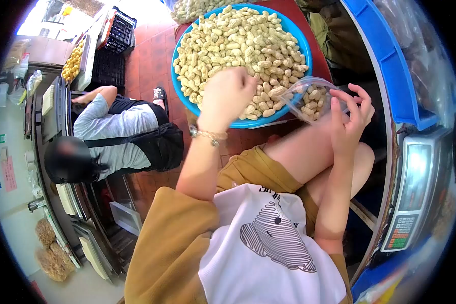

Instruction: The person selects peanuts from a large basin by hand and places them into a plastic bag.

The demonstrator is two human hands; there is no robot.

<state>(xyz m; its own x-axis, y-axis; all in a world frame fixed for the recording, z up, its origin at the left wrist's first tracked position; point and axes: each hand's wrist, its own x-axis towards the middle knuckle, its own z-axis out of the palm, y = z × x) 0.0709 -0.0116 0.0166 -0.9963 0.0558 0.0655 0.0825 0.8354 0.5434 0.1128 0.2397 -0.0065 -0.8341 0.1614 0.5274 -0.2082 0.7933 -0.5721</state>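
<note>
A wide blue basin (309, 38) is heaped with unshelled peanuts (228, 43). Over the front part of the heap, my left hand (227, 96) is curled with its knuckles up. Its fingertips are mostly hidden, so I cannot make out what they hold. A clear plastic bag (298, 104) with some peanuts in it hangs at the basin's right front rim, its mouth towards the basin. My right hand (352, 112) grips the bag's right edge, some fingers raised and apart, just above my knee.
On the right stand a scale (415, 177) and a blue tray (390, 55). Behind the basin sits a bag of peanuts (200, 9). A person in grey (121, 126) bends at a counter on the left, near black crates (116, 33).
</note>
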